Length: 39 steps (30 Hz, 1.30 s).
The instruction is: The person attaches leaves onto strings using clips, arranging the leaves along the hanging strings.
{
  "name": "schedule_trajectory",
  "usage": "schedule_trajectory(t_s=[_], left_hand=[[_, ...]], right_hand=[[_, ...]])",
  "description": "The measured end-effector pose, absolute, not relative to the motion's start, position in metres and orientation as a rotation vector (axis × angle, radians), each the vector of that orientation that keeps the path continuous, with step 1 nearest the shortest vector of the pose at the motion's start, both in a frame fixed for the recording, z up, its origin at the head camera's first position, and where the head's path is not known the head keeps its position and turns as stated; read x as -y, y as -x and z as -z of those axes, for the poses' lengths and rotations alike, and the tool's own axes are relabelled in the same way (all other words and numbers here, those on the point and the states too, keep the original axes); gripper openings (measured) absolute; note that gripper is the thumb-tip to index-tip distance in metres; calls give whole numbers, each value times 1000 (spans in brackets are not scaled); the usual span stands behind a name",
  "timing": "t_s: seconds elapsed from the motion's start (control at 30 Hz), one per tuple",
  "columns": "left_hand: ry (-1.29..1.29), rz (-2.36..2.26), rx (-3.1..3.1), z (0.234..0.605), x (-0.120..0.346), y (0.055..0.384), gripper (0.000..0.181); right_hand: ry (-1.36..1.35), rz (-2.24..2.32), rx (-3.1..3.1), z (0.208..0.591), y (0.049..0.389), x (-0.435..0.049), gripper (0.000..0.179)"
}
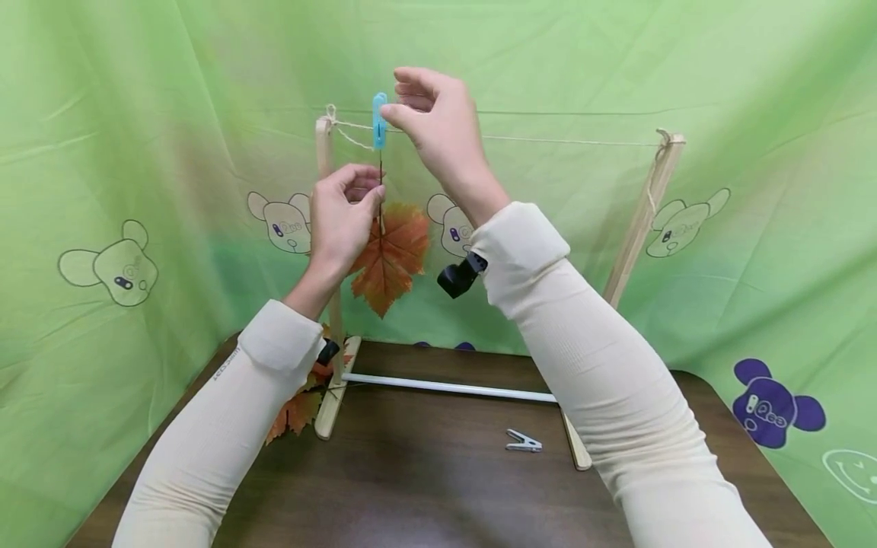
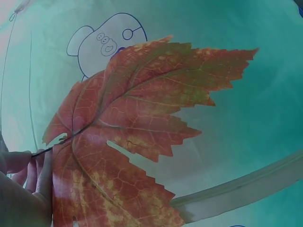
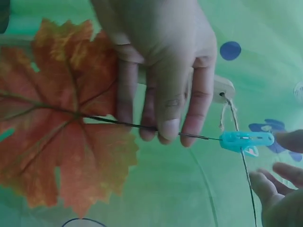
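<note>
A blue clothespin (image 1: 380, 122) sits on the string near the left post, with the top of a leaf stem in its lower end. From that stem hangs an orange-red artificial maple leaf (image 1: 392, 255), which fills much of the left wrist view. My left hand (image 1: 342, 217) pinches the stem between thumb and fingers, just below the clothespin. Beside the clothespin is my right hand (image 1: 441, 125), its thumb at the clothespin's upper end and its fingers spread away from the thumb. The right wrist view shows the string (image 3: 248, 184) passing by the blue clothespin.
Two wooden posts, left (image 1: 324, 148) and right (image 1: 644, 221), hold the string, and a white rod (image 1: 445, 387) joins their feet. A pale clothespin (image 1: 524, 441) lies on the brown table (image 1: 425, 479). More leaves (image 1: 296, 415) lie by the left foot. Green printed cloth (image 1: 171, 152) hangs behind.
</note>
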<state>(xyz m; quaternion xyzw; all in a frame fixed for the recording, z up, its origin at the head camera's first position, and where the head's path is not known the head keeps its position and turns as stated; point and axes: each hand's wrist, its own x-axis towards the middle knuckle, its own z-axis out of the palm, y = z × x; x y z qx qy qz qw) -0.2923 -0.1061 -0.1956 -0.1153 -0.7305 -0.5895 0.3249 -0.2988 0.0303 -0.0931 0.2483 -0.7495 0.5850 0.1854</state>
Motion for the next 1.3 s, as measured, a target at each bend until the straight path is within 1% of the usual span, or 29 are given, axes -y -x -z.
schedule_trajectory(t_s=[0.23,0.43,0.6,0.87,1.1,1.3], left_hand=[[307,1525,1950,198,104,292,22],[288,1533,1960,196,107,292,24],[284,1522,1964,194,110,291,25],[293,1500,1982,197,113,287,26],[321,1503,1978,202,118,281,26],[346,1470,1975,207,124,269,24]], right_hand=[[-816,-1651,1826,130,279,-46,39],[-897,-1629,1790,160,256,-63,34],[-939,-1592,1796,185,245,-78,32],[-875,-1586,1881,221,238,-110,31],[-796,-1584,1939,241,233,-138,32],[-720,-1548,2001,259,227,-162,30]])
